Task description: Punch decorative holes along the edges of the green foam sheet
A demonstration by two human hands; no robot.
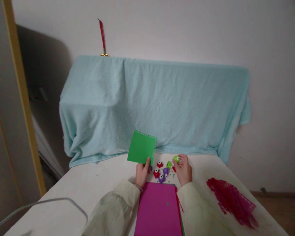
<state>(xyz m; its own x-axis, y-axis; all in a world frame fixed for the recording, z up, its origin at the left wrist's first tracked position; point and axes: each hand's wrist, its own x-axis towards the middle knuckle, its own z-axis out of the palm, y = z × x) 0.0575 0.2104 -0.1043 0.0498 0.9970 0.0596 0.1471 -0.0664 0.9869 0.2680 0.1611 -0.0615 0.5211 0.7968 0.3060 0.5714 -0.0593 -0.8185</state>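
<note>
My left hand pinches the lower right corner of a green paper sheet, which is held tilted above the table. Small punched holes run along the sheet's top and right edges. My right hand is closed around a lime green craft punch with a white eye on it, apart from the sheet. Between my hands lie several more punches, among them a red punch, a purple punch and another green punch. Tiny green paper bits are scattered around them.
A stack of coloured paper with a magenta sheet on top lies between my forearms. A heap of red punched paper sits at the right. A light blue cloth hangs behind the white table. A grey cable is at left.
</note>
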